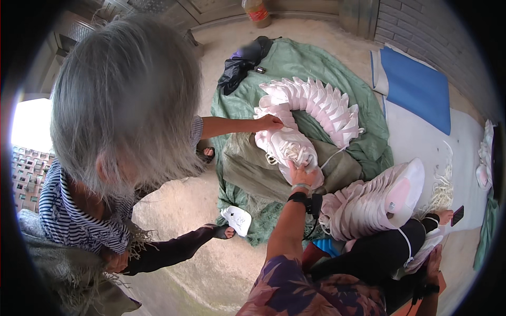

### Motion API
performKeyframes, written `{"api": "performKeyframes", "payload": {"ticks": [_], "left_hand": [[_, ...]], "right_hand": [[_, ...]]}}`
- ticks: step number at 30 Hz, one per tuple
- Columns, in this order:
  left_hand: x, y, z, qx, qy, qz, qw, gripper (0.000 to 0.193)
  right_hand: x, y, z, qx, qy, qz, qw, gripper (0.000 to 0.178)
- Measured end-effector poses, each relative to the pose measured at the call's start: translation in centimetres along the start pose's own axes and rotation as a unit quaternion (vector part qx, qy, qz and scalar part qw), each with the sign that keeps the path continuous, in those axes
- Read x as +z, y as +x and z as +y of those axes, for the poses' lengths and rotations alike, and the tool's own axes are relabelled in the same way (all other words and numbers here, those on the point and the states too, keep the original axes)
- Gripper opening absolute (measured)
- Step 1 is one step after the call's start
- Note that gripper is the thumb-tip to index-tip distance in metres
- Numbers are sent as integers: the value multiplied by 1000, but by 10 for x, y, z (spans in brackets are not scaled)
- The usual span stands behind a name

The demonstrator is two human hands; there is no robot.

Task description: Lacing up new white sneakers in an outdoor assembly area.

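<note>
The pink-white bundle (283,141) is lying across the tan cloth (240,166) and green cloth (369,100), probably behaving as light and soft; a full-width hold is suiting it. The left hand (302,175) is touching its near end; the right hand (434,261) is resting by the trouser leg (363,262); the view is confirming neither grip. 1 layered stack (363,205) is bounding the right; room is showing leftward.

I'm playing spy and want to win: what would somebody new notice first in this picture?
Probably the curved row of white-and-pink pieces, fanned out on the green cloth near the middle, with the person's left hand at its near end. Next might be the co-worker, filling much of the left side. The bright blue sheet at the upper right stands out too.
</note>
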State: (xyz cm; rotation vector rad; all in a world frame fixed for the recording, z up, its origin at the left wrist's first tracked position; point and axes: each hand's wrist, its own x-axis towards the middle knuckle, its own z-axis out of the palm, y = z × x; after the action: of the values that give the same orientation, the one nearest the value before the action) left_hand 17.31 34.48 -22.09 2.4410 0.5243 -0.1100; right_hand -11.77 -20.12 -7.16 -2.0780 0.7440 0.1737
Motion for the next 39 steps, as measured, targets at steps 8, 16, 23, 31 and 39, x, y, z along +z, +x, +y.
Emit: {"api": "performKeyframes", "payload": {"ticks": [8,16,23,31,39], "left_hand": [[7,-1,17,-27,-36,50,998,47],[17,-21,8,56,-82,151,984,39],[10,-16,3,-238,-91,38,966,29],[59,40,-76,-241,-64,-118,961,49],[73,38,-79,-278,-143,98,945,30]], "right_hand": [[-6,8,-34,90,-19,-121,988,50],[7,2,-48,-30,6,-58,998,32],[6,1,-42,-31,38,-44,998,28],[14,-6,-32,1,2,41,999,36],[12,-3,-53,12,6,-11,1000,42]]}}
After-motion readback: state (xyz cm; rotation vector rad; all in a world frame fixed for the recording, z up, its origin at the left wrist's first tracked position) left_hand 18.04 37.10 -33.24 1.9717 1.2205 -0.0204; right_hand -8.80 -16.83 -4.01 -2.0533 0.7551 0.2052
